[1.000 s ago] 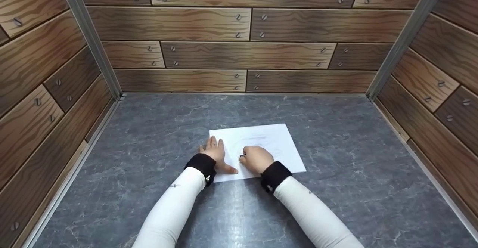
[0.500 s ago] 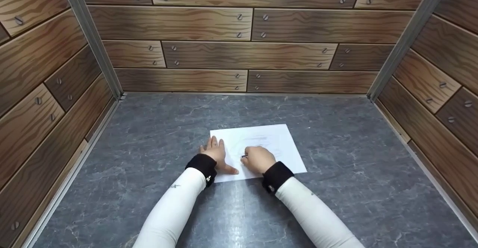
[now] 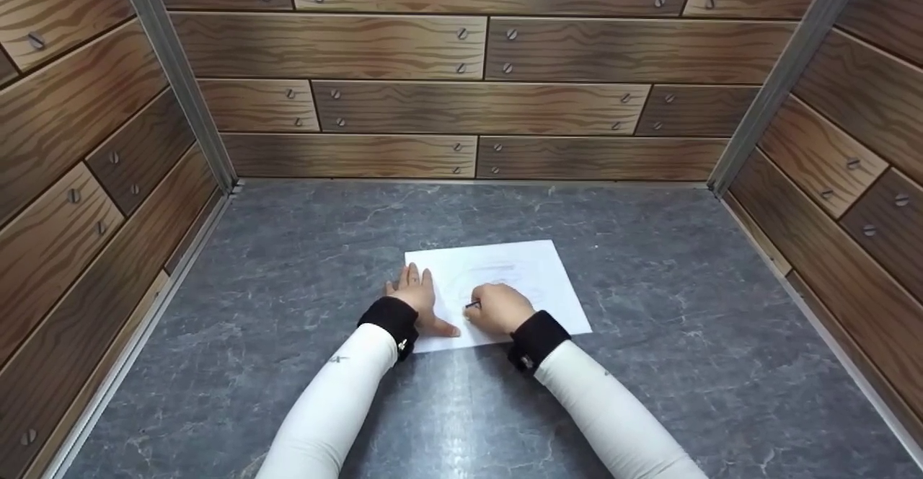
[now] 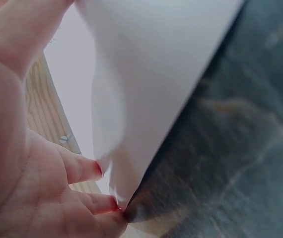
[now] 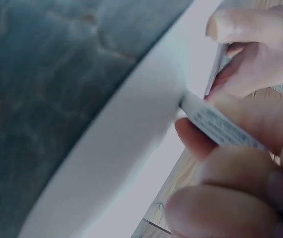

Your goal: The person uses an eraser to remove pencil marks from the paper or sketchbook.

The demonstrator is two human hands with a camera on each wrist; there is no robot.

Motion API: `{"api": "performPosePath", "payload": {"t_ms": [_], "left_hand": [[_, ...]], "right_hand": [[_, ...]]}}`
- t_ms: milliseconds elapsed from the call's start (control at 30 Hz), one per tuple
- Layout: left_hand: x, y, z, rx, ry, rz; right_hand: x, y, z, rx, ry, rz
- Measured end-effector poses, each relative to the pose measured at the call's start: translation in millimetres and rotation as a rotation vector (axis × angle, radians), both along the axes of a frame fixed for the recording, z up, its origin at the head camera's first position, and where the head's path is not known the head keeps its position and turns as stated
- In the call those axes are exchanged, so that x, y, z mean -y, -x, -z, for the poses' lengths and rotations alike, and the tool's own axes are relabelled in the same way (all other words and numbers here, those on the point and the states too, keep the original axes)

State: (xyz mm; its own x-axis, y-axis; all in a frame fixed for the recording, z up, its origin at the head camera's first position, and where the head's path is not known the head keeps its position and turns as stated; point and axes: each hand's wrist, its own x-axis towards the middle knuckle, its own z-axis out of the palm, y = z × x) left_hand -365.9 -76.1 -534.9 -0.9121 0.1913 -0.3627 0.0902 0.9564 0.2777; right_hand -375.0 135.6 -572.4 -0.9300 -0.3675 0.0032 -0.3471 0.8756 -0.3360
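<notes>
A grey tabletop [image 3: 288, 248] is bearing a white sheet [image 3: 551, 295], probably light, easily creased, best steadied at its edge. There the left hand [image 3: 417, 300] is resting, fingers spread; the right hand [image 3: 502, 308] is pinching a stiff-looking pen [image 5: 220, 125] near its tip.

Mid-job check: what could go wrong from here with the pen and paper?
The paper could swing or slip, as the left hand rests only on its left side. The right hand, holding the pen, sits close to the faint marks and might smudge them.
</notes>
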Motion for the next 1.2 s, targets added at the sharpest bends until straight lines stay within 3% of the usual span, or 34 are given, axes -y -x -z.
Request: {"api": "performPosePath", "payload": {"t_ms": [133, 400, 600, 900, 1200], "left_hand": [[0, -0.3, -1.7, 0.001, 0.013, 0.006], [0, 0.4, -5.5, 0.019, 0.018, 0.009], [0, 0.2, -3.2, 0.031, 0.022, 0.006], [-2, -2.0, -7.6, 0.016, 0.001, 0.004], [1, -0.1, -4.1, 0.039, 0.013, 0.006]], "right_hand": [[-3, 2.9, -0.2, 0.032, -0.010, -0.014], [-4, 5.4, -0.7, -0.033, -0.017, 0.032], [-7, 3.5, 0.9, -0.004, -0.013, -0.020], [-11, 5.8, -4.3, -0.017, -0.028, 0.053], [-12, 9.4, -3.5, 0.031, -0.059, 0.034]]}}
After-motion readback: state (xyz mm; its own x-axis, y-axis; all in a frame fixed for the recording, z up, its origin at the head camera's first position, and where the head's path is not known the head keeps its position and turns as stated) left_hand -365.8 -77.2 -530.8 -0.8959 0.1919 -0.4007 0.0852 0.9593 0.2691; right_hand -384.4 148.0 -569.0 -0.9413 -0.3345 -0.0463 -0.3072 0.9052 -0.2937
